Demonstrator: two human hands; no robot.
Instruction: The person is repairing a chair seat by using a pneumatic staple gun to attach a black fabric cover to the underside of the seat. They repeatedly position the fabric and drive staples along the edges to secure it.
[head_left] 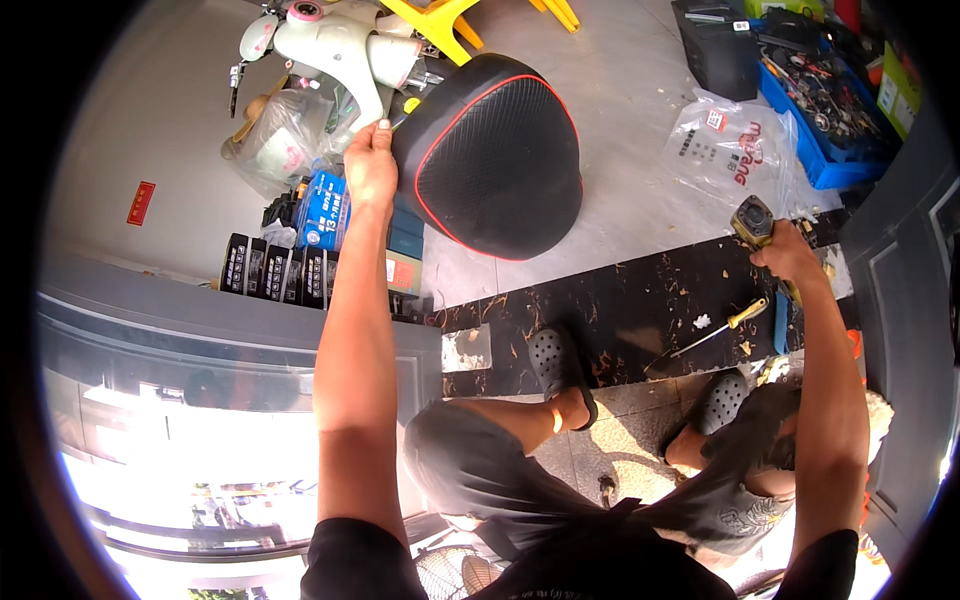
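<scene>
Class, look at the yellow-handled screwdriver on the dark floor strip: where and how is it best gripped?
Probably by the yellow handle, from above, fingers closing across its width. It lies flat on the dark floor strip, the handle is thicker than the thin shaft, and coming from above avoids the blue bar just right.

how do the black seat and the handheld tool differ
The seat is large and broad; the tool is much smaller. The seat is black with red trim; the tool is dark with yellowish parts. The left hand is at the seat's edge, while the right hand grips the tool. Both have dark surfaces.
</scene>
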